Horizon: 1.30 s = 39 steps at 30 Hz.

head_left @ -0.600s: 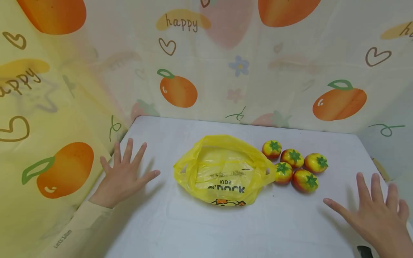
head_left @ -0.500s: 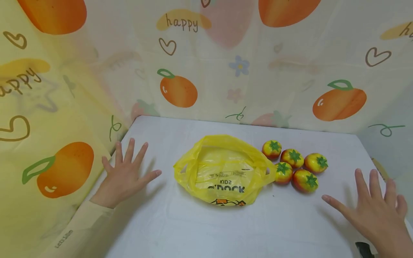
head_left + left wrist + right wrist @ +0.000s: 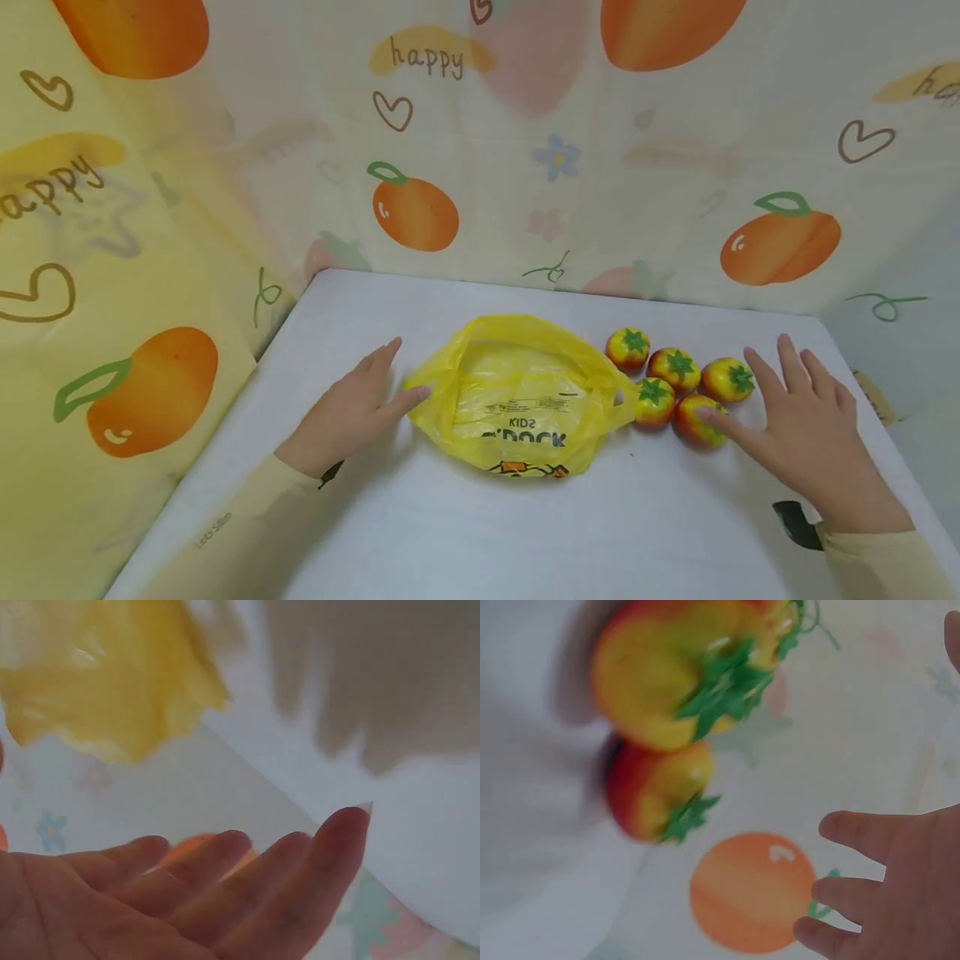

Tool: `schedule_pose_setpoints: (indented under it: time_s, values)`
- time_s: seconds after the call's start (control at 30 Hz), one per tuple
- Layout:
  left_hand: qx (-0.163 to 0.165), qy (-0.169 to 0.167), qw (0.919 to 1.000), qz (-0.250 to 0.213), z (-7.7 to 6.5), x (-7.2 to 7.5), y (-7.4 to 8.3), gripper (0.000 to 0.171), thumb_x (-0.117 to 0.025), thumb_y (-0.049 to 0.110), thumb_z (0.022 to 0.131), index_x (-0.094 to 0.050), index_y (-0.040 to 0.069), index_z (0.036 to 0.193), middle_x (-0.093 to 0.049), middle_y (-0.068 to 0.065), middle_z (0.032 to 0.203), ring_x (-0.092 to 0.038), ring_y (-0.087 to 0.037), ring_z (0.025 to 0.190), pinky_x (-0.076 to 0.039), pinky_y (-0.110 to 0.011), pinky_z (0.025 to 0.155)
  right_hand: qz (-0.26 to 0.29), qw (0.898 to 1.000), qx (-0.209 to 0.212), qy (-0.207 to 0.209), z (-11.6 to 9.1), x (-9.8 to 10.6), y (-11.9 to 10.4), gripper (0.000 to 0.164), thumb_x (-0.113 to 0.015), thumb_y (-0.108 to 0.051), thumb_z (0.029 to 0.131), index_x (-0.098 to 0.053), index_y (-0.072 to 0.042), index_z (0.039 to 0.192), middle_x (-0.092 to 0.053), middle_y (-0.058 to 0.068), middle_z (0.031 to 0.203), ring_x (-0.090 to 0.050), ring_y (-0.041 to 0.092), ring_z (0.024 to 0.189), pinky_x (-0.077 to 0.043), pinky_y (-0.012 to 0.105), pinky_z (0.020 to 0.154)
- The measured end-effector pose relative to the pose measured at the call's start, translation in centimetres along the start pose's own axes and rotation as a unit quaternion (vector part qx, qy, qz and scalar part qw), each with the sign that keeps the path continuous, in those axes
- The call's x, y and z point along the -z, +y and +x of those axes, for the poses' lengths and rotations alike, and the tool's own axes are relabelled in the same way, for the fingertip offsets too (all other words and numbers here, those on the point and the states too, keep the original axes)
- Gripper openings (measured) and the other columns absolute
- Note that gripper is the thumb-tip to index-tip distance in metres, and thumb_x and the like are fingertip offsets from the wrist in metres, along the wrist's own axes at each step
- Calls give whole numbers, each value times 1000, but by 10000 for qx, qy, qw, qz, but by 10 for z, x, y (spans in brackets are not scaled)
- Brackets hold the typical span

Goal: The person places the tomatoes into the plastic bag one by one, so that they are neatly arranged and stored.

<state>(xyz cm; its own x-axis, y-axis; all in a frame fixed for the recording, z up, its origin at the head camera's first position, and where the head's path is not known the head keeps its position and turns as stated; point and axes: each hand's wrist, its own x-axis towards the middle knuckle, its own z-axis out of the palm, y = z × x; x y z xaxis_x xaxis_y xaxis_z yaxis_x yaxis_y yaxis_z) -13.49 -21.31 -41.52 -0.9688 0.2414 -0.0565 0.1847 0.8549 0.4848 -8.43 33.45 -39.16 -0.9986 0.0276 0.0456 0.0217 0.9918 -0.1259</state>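
Observation:
An open yellow plastic bag (image 3: 517, 400) with dark print lies on the white table. My left hand (image 3: 348, 412) is at its left side, fingers extended, thumb tip overlapping the bag's left handle in the head view. The left wrist view shows a gap between these fingers (image 3: 277, 900) and the bag (image 3: 112, 682). Right of the bag sit several yellow-and-red, tomato-like fruits (image 3: 673, 368) with green star-shaped leaves. My right hand (image 3: 813, 433) hovers beside them, fingers spread and holding nothing; its thumb overlaps the front fruit (image 3: 693, 433) in the head view.
A white-covered table (image 3: 480, 533) carries everything. Behind it hangs a pale curtain (image 3: 637, 192) printed with oranges, and a yellowish curtain (image 3: 142, 283) borders the left side. The right-hand fruits lie close together, near the bag's right handle (image 3: 622, 404).
Both hands have moved inward over the table: the left one rightward to the bag's edge, the right one forward and left to the fruits. Bag and fruits stay in place.

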Motion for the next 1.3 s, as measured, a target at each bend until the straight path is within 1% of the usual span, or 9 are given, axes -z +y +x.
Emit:
schedule_pose_setpoints:
  time_s: [0.17, 0.37, 0.5, 0.67, 0.77, 0.87, 0.93, 1.1, 1.3]
  values:
    - [257, -10, 9991, -323, 10, -9, 30, 108, -50, 81, 99, -22, 6, 172, -47, -25, 166, -51, -46, 150, -43, -64, 119, 41, 9983, 587, 35, 28, 10, -31, 112, -65, -80, 90, -37, -2, 165, -15, 36, 174, -22, 66, 150, -20, 86, 112]
    - [631, -266, 9969, -382, 26, -12, 51, 106, -63, 69, 97, -25, 2, 170, -50, -26, 163, -54, -46, 147, -45, -61, 118, -156, 9947, 989, -217, 59, 21, -49, 102, -66, -74, 94, -44, 1, 161, -33, 37, 167, -36, 62, 147, -32, 80, 116]
    - [713, -511, 9960, -180, 35, -10, 57, 104, -65, 65, 97, -27, 0, 169, -52, -26, 161, -56, -45, 144, -46, -60, 118, 9, 9919, 1112, -618, 81, 27, -61, 97, -64, -71, 97, -44, -1, 162, -42, 33, 164, -42, 57, 147, -38, 75, 116]
    - [729, -736, 9944, -228, 37, -9, 57, 95, -68, 59, 97, -35, 2, 167, -58, -22, 157, -60, -39, 141, -47, -56, 118, 265, 9872, 980, -1233, 103, 24, -75, 101, -65, -75, 94, -42, -8, 165, -44, 25, 167, -38, 51, 153, -35, 73, 121]
    - [515, -745, 9953, -340, 38, -11, 58, 80, -70, 54, 98, -47, 6, 158, -70, -14, 139, -68, -30, 122, -53, -50, 107, 193, 9848, 943, -1445, 114, 21, -79, 98, -68, -73, 94, -44, -9, 164, -44, 24, 167, -40, 50, 152, -36, 72, 121]
    - [316, -709, 9963, -381, 40, -12, 58, 68, -71, 51, 98, -53, 10, 149, -73, -8, 120, -68, -25, 102, -55, -46, 96, 69, 9825, 1012, -1562, 124, 19, -82, 94, -69, -69, 95, -46, -9, 163, -47, 25, 165, -45, 50, 148, -38, 72, 119]
    - [272, -689, 9965, -375, 41, -12, 58, 71, -71, 50, 99, -51, 9, 153, -73, -10, 125, -69, -25, 106, -56, -47, 99, 47, 9807, 1054, -1644, 129, 17, -84, 91, -70, -66, 95, -48, -8, 161, -50, 25, 162, -49, 50, 145, -39, 72, 118]
    - [358, -763, 9957, -381, 42, -12, 54, 88, -68, 50, 101, -35, 3, 167, -60, -20, 155, -63, -35, 138, -48, -54, 117, 118, 9759, 1133, -1859, 139, 8, -89, 88, -71, -63, 96, -51, -6, 159, -57, 23, 158, -54, 46, 141, -41, 69, 118]
    - [340, -710, 9961, -393, 42, -15, 49, 88, -67, 46, 102, -31, 1, 168, -60, -22, 155, -63, -37, 138, -49, -54, 116, 295, 9697, 1064, -2178, 147, -5, -99, 83, -70, -59, 96, -51, -9, 160, -58, 19, 157, -56, 39, 136, -40, 69, 120]
